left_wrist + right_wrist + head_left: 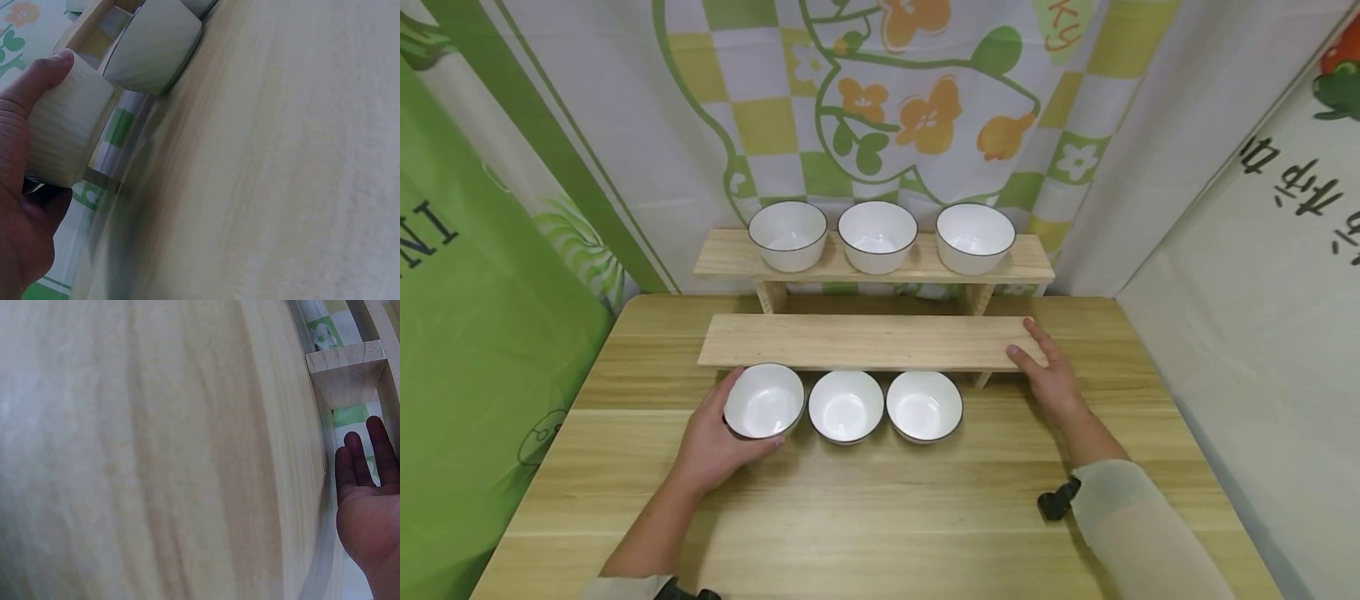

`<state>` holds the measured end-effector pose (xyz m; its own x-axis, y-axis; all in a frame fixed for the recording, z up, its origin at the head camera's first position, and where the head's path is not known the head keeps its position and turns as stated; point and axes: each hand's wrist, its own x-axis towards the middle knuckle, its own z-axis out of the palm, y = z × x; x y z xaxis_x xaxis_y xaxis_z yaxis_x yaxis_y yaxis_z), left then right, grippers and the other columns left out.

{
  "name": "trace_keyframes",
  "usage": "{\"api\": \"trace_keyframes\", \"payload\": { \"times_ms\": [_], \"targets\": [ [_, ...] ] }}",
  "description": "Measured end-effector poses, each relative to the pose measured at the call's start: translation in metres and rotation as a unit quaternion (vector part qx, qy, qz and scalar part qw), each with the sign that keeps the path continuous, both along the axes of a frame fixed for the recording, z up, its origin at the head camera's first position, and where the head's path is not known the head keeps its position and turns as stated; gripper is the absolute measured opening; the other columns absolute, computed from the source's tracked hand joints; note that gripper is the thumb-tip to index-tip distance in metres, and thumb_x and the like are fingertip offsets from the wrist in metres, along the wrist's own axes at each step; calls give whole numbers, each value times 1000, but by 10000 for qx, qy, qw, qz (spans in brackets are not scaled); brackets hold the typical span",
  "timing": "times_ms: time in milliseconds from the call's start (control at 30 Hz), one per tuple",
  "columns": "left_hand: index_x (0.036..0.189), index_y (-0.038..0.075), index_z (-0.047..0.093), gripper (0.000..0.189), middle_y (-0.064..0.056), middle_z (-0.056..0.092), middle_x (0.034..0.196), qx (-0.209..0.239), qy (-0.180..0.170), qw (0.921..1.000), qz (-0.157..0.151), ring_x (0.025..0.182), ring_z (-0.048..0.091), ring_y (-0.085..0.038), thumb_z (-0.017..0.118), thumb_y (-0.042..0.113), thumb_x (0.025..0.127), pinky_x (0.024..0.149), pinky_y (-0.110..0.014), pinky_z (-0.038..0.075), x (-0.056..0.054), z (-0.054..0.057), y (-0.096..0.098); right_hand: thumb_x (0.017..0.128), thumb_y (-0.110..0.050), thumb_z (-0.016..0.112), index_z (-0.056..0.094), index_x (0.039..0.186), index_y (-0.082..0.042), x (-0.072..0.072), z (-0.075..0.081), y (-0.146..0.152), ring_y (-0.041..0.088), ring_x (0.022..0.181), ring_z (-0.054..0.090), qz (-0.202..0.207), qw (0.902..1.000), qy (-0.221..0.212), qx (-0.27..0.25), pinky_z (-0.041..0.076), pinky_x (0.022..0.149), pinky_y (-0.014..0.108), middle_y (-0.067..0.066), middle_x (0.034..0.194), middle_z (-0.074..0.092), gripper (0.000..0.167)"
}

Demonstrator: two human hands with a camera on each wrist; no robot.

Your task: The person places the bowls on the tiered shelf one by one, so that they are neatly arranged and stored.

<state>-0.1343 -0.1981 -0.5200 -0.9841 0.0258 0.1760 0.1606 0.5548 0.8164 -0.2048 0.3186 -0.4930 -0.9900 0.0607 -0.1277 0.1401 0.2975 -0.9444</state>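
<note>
In the head view my left hand (718, 437) grips the leftmost of the white, dark-rimmed bowls in the front row, this bowl (765, 402). Seen from the left wrist, the gripped bowl (69, 122) is tilted, with the thumb on its side and fingers behind it. Beside it stand a middle bowl (846, 407) and a right bowl (924, 407), both on the table just before the lower shelf. My right hand (1056, 379) rests at the right end of the lower wooden shelf board (865, 342), thumb and a finger on top; the right wrist view shows straight fingers (356, 459) beside the shelf.
Behind, a higher wooden shelf (718, 254) carries three more white bowls: left (787, 237), middle (877, 239) and right (975, 240). Everything stands on a wood-grain table (880, 533). Patterned cloth (760, 125) hangs at the back and sides.
</note>
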Motion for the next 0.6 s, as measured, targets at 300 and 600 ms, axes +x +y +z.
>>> {"api": "trace_keyframes", "payload": {
  "times_ms": [300, 600],
  "targets": [
    [160, 10, 38, 123, -22, 45, 155, 23, -75, 10000, 52, 133, 51, -42, 104, 34, 59, 106, -58, 44, -3, 17, 8, 102, -37, 69, 23, 167, -21, 1, 3, -1, 42, 157, 1, 17, 9999, 37, 117, 7, 123, 65, 11, 173, 7, 81],
    [160, 9, 38, 123, -23, 46, 154, 59, -88, 9999, 64, 134, 50, -43, 104, 35, 59, 107, -59, 43, -7, 31, 19, 101, -34, 70, 26, 166, -19, 2, 3, -2, 42, 157, 4, -69, 9999, 97, 62, 7, 124, 63, 12, 173, 9, 80]
  ]
}}
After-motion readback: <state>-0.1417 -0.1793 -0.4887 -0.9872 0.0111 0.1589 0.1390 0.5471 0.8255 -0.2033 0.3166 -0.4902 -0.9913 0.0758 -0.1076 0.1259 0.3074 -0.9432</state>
